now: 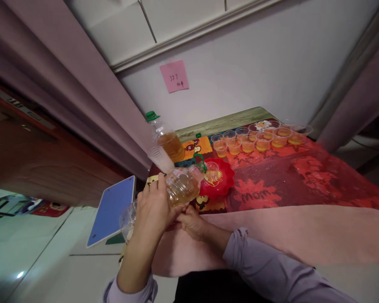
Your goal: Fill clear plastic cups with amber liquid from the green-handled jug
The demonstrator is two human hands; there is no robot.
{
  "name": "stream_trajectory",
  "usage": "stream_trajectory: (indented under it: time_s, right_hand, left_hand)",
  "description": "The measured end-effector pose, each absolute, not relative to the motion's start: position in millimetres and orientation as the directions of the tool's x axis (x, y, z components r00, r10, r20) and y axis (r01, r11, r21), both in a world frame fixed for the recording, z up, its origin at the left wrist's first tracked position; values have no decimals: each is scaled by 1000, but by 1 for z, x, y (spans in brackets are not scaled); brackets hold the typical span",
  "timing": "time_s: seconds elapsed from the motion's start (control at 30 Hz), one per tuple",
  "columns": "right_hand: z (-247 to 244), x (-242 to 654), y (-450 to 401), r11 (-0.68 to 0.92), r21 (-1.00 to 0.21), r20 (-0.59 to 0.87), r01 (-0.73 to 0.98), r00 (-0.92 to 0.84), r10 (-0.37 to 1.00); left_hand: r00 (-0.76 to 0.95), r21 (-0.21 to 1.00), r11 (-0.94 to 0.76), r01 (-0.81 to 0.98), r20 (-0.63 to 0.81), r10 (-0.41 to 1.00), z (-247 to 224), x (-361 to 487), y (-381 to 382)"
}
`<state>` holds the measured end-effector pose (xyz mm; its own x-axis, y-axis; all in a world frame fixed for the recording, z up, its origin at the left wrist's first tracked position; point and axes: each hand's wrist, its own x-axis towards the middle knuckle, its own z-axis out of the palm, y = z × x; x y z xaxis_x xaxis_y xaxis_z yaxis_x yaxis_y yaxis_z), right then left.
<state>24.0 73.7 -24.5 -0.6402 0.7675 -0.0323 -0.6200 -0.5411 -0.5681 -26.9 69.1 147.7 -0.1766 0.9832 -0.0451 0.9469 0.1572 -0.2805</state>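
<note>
A clear plastic bottle (183,185) of yellowish liquid is tipped on its side, its mouth toward a clear cup (212,171) on the red scalloped plate (229,179). My left hand (154,204) wraps over the bottle's body from the left. Below the bottle, my right hand (192,222) grips its underside, the fingers curled close to my left hand. A green handle ring (200,162) hangs at the bottle's neck. Just behind the bottle lies a stack of clear cups (161,159).
Another bottle (169,145) with a green cap stands behind. Rows of clear cups (248,143) holding yellow liquid line the table's back right. A green cap (198,135) lies near the back edge. A blue board (113,210) is at the left.
</note>
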Motion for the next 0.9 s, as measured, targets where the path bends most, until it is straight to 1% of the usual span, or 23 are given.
stream_trajectory:
  time_s: [0.23, 0.53, 0.63, 0.77, 0.9]
  right_hand:
    - [-26, 22, 73, -538, -559, -37, -631, -629, 776]
    - [-20, 27, 72, -535, -586, -52, -608, -631, 774]
    - [-18, 27, 72, -535, -571, -44, -623, -627, 778]
    - [-22, 23, 73, -536, -564, -46, -628, -625, 780]
    - [-28, 19, 75, -537, -569, -49, -623, -626, 778]
  left_hand:
    - [-180, -268, 162, 950, -42, 983, 148, -27, 70]
    - [-182, -245, 169, 955, -31, 983, 148, -27, 69]
    - [-200, -237, 185, 954, -40, 979, 148, -26, 69]
    - [-209, -247, 189, 950, -56, 976, 148, -25, 69]
    - [-192, -246, 177, 953, -38, 981, 147, -25, 69]
